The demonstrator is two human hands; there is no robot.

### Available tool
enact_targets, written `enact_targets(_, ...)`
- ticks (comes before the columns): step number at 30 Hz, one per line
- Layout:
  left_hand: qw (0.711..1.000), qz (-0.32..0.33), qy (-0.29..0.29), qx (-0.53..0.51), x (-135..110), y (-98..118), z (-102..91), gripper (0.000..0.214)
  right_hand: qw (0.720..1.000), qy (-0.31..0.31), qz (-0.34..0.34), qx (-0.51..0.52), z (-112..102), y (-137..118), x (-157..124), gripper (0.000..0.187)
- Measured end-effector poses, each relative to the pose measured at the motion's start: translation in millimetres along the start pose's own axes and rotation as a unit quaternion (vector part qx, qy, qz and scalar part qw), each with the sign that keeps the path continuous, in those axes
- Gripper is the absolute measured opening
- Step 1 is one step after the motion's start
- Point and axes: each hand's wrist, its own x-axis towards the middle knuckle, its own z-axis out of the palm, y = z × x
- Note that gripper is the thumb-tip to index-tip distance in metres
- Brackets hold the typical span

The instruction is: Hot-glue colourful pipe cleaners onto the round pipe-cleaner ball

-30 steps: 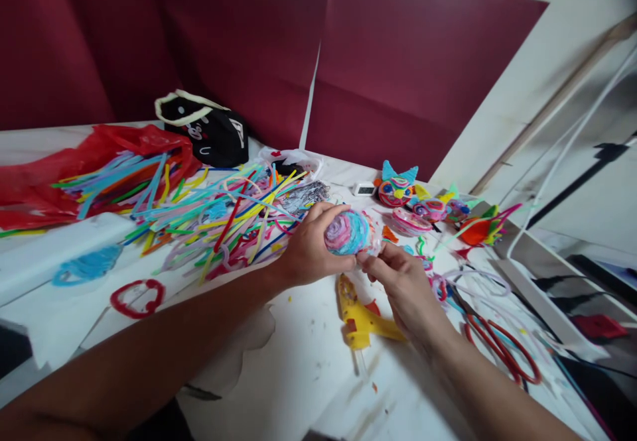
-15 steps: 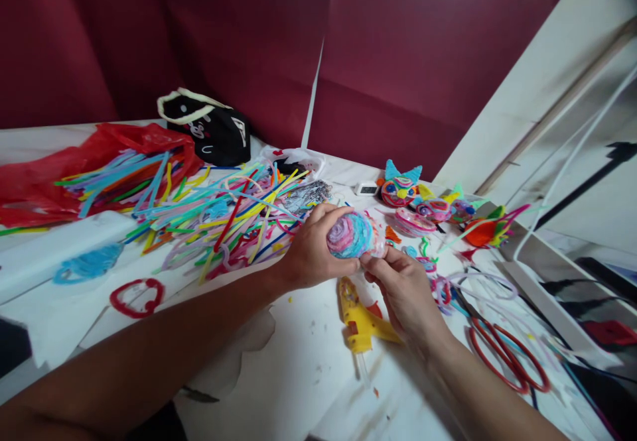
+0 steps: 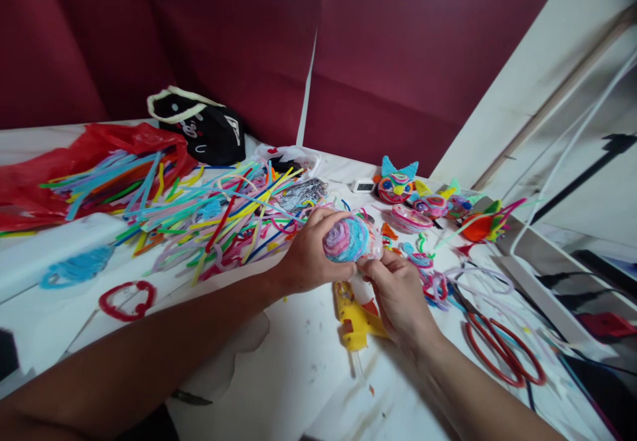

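Observation:
My left hand (image 3: 308,255) is closed around a round ball wound from pink, blue and purple pipe cleaners (image 3: 347,239), holding it just above the white table (image 3: 298,361). My right hand (image 3: 398,292) pinches the ball's lower right edge with thumb and fingertips. Directly below both hands lies a yellow glue gun (image 3: 355,315), partly hidden by my right hand.
A big heap of loose coloured pipe cleaners (image 3: 199,209) and a red plastic bag (image 3: 60,169) lie at left, a black pouch (image 3: 199,126) behind. Finished pipe-cleaner figures (image 3: 398,186) stand at right, red loops (image 3: 502,348) near my right forearm, a red ring (image 3: 124,298) at left.
Both hands stay on the ball with only small finger shifts; the view has drifted slightly, moving everything a little left and up.

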Motion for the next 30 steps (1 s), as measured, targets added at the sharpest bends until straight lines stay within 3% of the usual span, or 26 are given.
enact_targets(13, 1.000, -0.017, -0.022, -0.007, -2, -15, 4.8, 0.068, 0.998, 0.004, 0.041, 0.049, -8, 4, 2, 0.016)
enact_targets(24, 0.999, -0.008, -0.033, 0.011, -3, -5, 6.5, 0.068, 0.995, 0.032, 0.048, 0.082, 0, 4, -4, 0.009)
enact_targets(30, 1.000, 0.009, -0.024, 0.005, -1, -17, 8.8, 0.067, 0.995, 0.007, 0.056, 0.077, -3, 6, -5, 0.018)
